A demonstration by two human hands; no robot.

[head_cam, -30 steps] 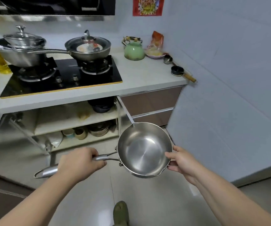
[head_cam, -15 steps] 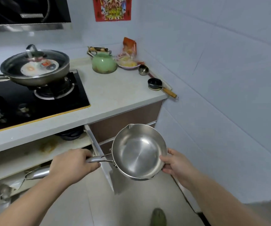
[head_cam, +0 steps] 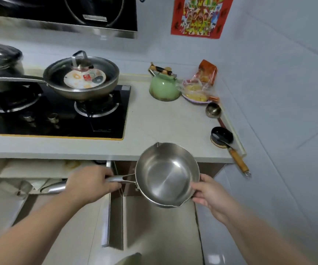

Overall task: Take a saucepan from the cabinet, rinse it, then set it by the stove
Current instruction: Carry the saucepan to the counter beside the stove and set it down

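The left hand is wrapped around the long tubular handle of the saucepan, which hangs in the air just in front of the worktop, right of the stove. The pan is thin polished steel, round and shallow, with pouring lips at the rim; it looks light and stiff, but probably slippery when wet. The handle gives the surest hold, with the rim as a steadying point. The right hand pinches the rim's near right edge. The open cabinet lies below.
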